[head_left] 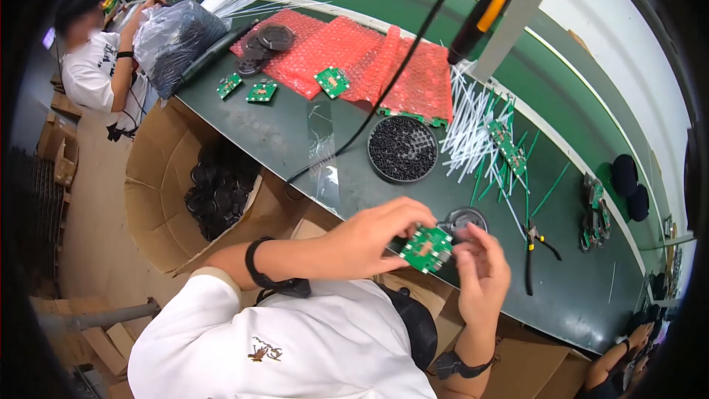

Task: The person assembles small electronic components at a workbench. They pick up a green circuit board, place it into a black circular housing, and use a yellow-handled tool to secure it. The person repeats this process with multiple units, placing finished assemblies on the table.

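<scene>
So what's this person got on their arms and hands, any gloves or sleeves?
No gloves: both the left hand and the right hand are bare, and so are the forearms. A black wristband circles the left wrist, with a dark strap trailing from it. A similar black wrist strap sits on the right wrist. The white short-sleeved shirt has a small brown emblem.

An open brown cardboard box of black discs stands just left of the green surface. A black plastic bag and red bubble-wrap sheets lie on its far end.
</scene>
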Motion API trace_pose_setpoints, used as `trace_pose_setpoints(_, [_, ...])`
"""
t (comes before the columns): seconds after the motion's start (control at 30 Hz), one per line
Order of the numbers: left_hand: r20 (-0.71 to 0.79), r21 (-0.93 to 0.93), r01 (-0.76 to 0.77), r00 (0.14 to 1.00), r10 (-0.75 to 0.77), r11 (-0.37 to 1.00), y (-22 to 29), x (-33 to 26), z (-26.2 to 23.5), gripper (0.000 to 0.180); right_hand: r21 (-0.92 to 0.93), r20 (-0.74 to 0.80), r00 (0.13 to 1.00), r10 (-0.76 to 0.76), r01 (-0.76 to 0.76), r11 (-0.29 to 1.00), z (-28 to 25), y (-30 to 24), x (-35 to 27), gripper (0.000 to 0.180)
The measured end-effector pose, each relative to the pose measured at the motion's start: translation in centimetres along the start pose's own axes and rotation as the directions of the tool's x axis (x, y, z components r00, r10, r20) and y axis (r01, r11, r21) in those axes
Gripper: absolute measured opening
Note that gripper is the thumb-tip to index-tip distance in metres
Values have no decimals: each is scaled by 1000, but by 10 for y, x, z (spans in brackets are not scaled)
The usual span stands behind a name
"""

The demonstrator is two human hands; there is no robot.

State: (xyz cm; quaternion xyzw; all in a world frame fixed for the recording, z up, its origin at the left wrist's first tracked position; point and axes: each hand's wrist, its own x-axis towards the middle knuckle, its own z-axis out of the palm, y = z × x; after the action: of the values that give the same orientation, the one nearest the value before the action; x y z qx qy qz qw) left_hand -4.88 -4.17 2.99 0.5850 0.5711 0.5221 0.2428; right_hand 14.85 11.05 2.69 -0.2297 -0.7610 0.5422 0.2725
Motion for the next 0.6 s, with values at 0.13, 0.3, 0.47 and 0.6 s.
trace_pose_setpoints(0.13, [105,22,-1,994,-1,1000,1,22,16,64,295,54,946,321,-322,900,-6,1,-13,32])
trace_pose_setpoints(0.3, [159,58,11,987,-20,998,-3,33,30,65,357,26,917,398,-380,853,-23,12,-18,26])
trace_pose_setpoints(0.47, [131,409,-134,987,87,903,-19,39,43,54,407,-200,884,422,-316,857,-42,26,-13,22])
trace_pose_setpoints(0.6, [126,382,-150,986,109,912,-18,41,54,50,459,-226,896,383,-249,853,-44,30,-12,19])
